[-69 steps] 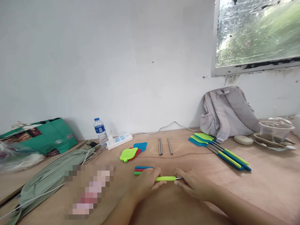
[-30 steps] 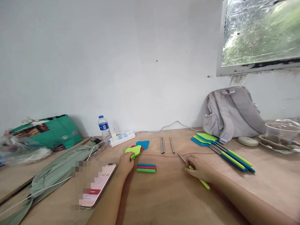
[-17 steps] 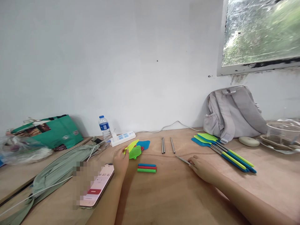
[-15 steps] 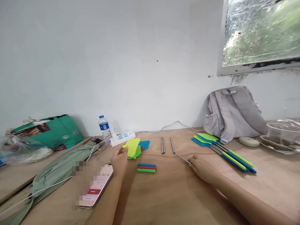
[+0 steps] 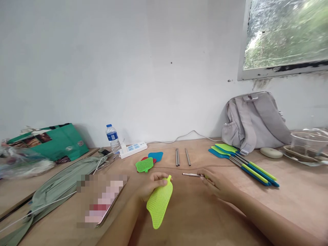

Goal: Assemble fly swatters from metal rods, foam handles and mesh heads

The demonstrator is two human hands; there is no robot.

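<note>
My left hand pinches the narrow neck of a yellow-green fly swatter head, a perforated flap hanging toward me. To its right, my right hand holds a thin metal rod by its right end, the free end pointing left toward the neck. The two pieces are apart. Beyond my left hand lie a green swatter head, a red one mostly covered, and a blue one. Several metal tubes lie behind the rod. The coloured grips seen earlier are hidden by my left hand and the flap.
Whole fly swatters lie stacked at the right, before a grey backpack. A phone, a grey-green strap bag, a power strip and a water bottle occupy the left. A plastic container stands far right.
My left hand has lifted the yellow-green swatter head off the pile and brought it right and nearer. My right hand has raised the rod and shifted it slightly left, turning it nearly level.
</note>
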